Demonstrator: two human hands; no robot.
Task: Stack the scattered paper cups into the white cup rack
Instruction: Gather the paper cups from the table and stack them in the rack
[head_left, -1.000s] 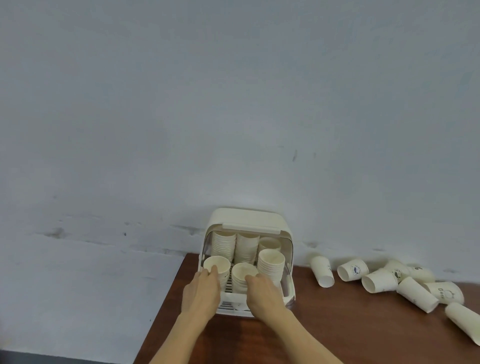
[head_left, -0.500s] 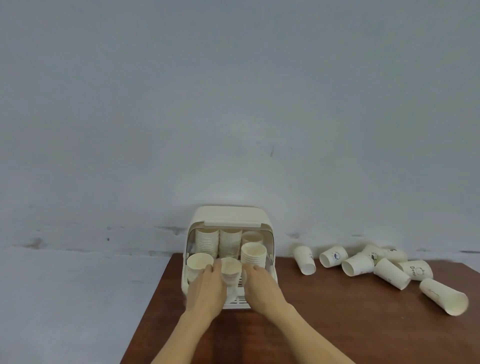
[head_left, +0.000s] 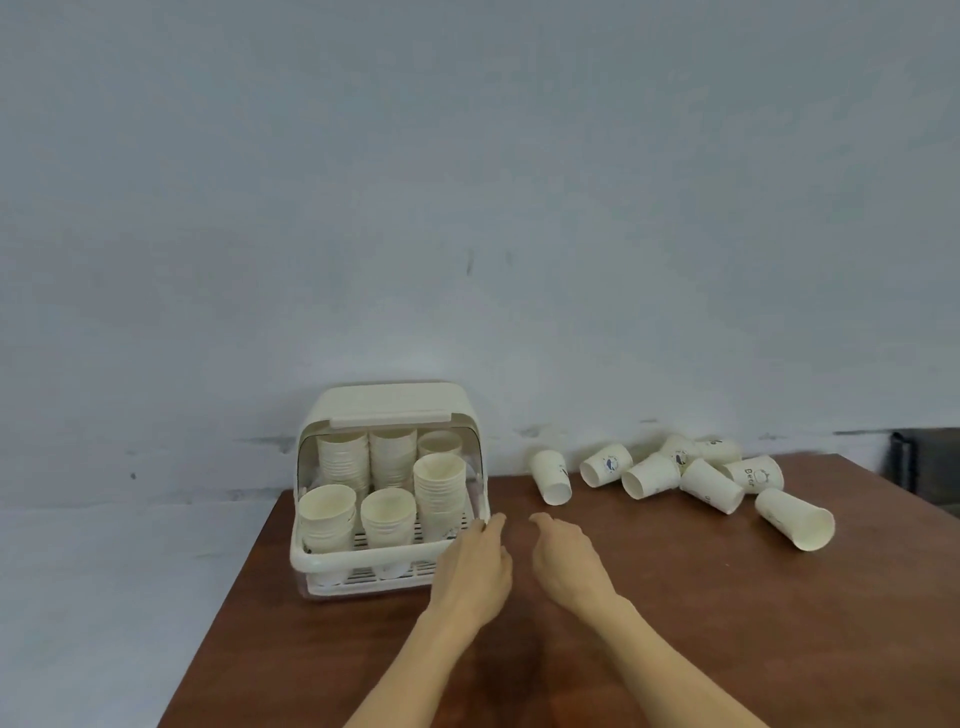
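Wall (head_left: 467, 208) behind; left hand (head_left: 475, 571) hides the rack's (head_left: 363, 558) front corner.

Smooth, slightly glossy cream plastic cup rack (head_left: 384, 410) at far left corner of satin reddish-brown wooden table (head_left: 727, 623); matt white paper cups (head_left: 652, 474) along far edge.

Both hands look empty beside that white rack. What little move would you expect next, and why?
Probably the right hand reaches toward the nearest lying cup. Both hands hold nothing, the left hand sits by the cup rack, and several loose cups lie on their sides on the table to the right.
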